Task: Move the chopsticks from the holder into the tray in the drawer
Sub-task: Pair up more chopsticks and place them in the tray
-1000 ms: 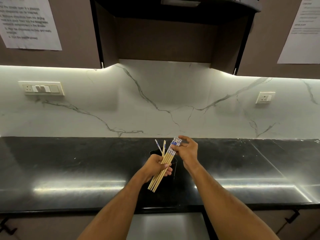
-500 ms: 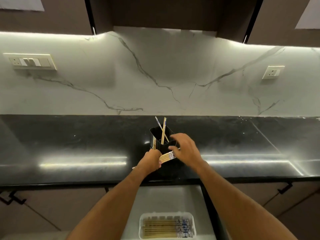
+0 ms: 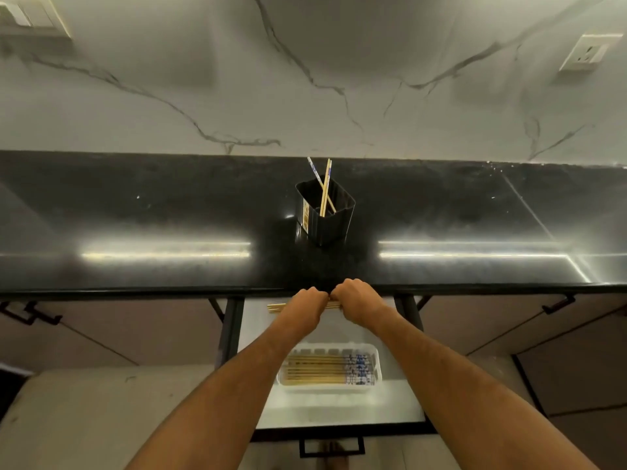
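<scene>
Overhead, looking down: a kitchen scene from a head-worn camera, with two bare forearms reaching forward.
Left hand [image 3: 307, 305]: closed in a fist around a bundle of wooden chopsticks, knuckles up, just below the front edge of the surface.
Right hand [image 3: 354, 300]: also closed around the same bundle, touching the left hand at the knuckles.
Held chopsticks [image 3: 278, 307]: lying level, left to right; pale tips stick out past the left hand, the rest is hidden in the fists. They hang above the back part of the open drawer.
Holder [image 3: 327, 220]: a black, roughly square cup standing upright on the dark glossy surface [image 3: 135, 212], straight ahead of the hands and apart from them.
Remaining chopsticks [image 3: 325, 188]: a few thin sticks leaning in the holder, one with a blue and white end, crossing each other.
Drawer [image 3: 334, 407]: pulled open under the surface, white inside, with a dark handle at its near edge.
Tray [image 3: 376, 364]: a white plastic basket inside the drawer, nearer the camera than the hands.
Chopsticks in tray [image 3: 322, 370]: a neat row lying flat, left to right, patterned blue and white ends to the right.
Wall [image 3: 339, 79]: white marble with grey veins, sockets at both upper corners.
</scene>
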A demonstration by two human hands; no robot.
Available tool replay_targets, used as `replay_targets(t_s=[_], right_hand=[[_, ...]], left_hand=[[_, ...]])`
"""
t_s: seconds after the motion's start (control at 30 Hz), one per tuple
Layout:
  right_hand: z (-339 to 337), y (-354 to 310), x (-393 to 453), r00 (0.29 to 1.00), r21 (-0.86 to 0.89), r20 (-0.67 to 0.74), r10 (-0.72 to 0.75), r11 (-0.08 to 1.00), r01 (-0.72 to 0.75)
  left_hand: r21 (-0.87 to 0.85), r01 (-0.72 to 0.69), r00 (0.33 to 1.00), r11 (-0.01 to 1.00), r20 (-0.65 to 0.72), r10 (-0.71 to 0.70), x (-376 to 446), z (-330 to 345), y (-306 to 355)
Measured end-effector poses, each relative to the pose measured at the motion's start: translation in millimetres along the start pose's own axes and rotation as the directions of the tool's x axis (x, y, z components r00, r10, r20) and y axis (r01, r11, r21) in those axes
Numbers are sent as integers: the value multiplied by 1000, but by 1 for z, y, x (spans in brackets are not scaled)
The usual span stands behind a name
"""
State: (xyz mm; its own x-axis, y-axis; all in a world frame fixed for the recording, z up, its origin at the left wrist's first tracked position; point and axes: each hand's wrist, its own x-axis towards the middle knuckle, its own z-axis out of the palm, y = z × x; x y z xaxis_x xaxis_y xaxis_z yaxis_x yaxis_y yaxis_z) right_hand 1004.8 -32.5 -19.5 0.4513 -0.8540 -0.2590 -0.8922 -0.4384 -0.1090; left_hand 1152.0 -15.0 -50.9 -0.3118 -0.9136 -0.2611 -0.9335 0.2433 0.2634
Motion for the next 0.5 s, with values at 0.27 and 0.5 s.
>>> replay_targets(t_s=[0.27,0.5], right_hand=[[73,14,-20,989,90,136,64,993,-77],[133,23,-27,979,38,195,66,996,-75]], left_hand=[[-28,37,994,999,107,-34,-20,65,-20],[36,50,986,998,160,-55,-23,115,-24]])
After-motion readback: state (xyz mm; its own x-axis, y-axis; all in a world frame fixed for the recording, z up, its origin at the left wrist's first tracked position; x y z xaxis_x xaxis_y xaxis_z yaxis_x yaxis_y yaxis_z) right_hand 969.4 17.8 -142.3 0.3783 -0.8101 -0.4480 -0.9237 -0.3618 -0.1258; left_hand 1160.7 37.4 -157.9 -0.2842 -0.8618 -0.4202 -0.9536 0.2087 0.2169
